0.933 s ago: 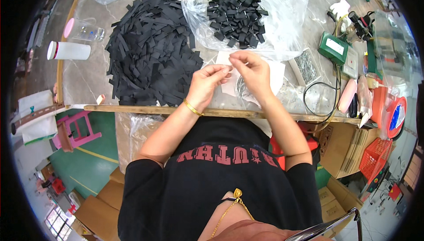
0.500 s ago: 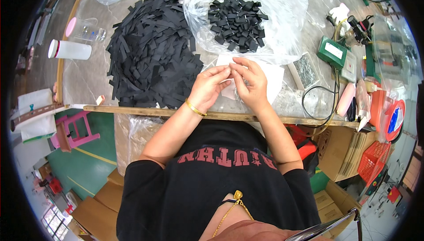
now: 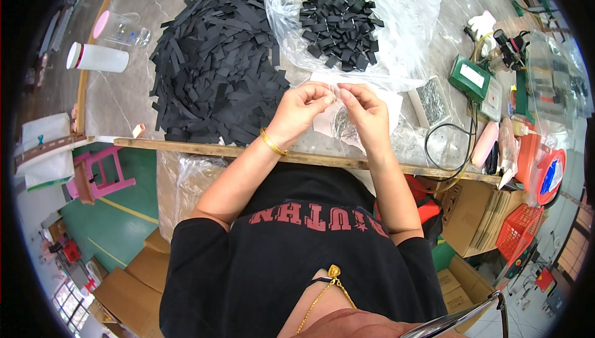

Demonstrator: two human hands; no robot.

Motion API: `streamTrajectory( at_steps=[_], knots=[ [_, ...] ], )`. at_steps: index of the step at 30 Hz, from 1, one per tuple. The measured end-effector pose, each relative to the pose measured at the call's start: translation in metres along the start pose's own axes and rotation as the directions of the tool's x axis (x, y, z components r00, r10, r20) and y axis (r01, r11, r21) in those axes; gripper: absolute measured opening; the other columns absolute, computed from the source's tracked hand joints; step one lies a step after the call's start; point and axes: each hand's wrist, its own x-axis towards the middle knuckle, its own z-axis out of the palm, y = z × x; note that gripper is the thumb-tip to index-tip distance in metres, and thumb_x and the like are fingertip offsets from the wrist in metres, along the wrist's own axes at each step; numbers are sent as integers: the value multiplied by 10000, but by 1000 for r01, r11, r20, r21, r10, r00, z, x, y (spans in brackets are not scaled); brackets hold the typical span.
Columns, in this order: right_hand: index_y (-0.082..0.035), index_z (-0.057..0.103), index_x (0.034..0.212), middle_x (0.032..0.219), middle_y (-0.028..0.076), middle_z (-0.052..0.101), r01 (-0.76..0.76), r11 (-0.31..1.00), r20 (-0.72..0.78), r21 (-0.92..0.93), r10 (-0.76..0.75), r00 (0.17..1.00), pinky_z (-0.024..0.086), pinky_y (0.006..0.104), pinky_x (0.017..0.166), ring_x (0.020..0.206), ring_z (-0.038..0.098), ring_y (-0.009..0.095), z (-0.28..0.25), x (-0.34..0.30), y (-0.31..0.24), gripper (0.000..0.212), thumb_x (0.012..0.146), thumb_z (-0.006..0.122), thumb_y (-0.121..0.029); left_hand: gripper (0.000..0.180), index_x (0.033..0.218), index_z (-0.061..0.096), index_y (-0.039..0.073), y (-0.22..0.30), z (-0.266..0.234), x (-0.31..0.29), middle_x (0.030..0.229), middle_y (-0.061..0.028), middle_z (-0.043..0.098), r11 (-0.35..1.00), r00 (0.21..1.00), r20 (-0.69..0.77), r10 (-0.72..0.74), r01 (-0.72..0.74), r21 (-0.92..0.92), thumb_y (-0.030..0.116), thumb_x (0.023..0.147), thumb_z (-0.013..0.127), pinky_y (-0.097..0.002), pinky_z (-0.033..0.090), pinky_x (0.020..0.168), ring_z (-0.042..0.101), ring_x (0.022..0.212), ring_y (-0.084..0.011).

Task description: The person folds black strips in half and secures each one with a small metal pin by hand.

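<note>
Above white paper (image 3: 395,104) near the table's front edge, my left hand (image 3: 300,110) and my right hand (image 3: 370,115) meet almost tip to tip. Each is closed in a pinch; whatever sits between the fingertips is too small and pale to make out. Beneath them, partly covered by my right hand, lies a heap of thin metal pieces (image 3: 343,126). To the left spreads a big pile of flat black strips (image 3: 214,65). Beyond my hands, short folded black strips (image 3: 341,31) are heaped on a clear plastic bag (image 3: 412,19).
Right of the paper is a small open box (image 3: 432,101) of thin metal pieces. Farther right are a green device (image 3: 468,78) and a looped black cable (image 3: 427,143). A white bottle (image 3: 99,57) and a clear jug (image 3: 118,29) lie at the left. A wooden strip (image 3: 242,151) edges the table.
Both hands have shifted slightly to the right, and their fingertips have drawn a little apart. More of the metal heap now shows beneath them. The view has shifted slightly.
</note>
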Motion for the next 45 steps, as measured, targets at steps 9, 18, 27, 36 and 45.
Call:
streamTrajectory(
  at_steps=[9,18,27,36,45],
  knots=[
    [3,607,873,794,48,622,-208,932,119,297,180,976,450,199,660,701,568,87,-5,8,-4,123,801,660,-83,207,1031,584,-22,12,0,0,911,-40,620,984,967,182,-181,178,33,115,878,562,-217,440,702,561,803,-90],
    [24,589,862,897,35,539,240,971,56,20,-240,969,441,191,639,717,561,79,-2,7,5,106,814,640,-54,224,1043,578,-2,11,-7,1,884,-41,610,862,910,312,-274,376,-341,167,905,525,-196,433,669,546,754,-81],
    [-2,597,906,835,32,595,-13,956,138,292,-28,990,452,192,617,750,574,78,-3,6,9,100,810,625,-9,132,924,584,29,-5,-1,2,782,-13,572,723,906,359,-225,402,-561,148,899,531,-186,375,565,488,660,-66],
    [4,651,879,944,51,630,14,890,54,455,-43,998,431,192,586,719,566,88,9,4,15,95,785,640,9,134,944,569,32,-11,12,-10,776,-3,554,726,962,165,-217,272,-632,151,914,515,-193,382,568,489,660,-70],
    [9,657,910,888,63,648,-21,998,-6,54,21,1000,468,197,592,724,598,91,13,0,-3,116,801,640,-27,99,767,611,40,38,-89,-35,710,-83,572,365,949,-79,304,-39,930,107,718,665,-345,458,679,562,721,-248]
  ],
)
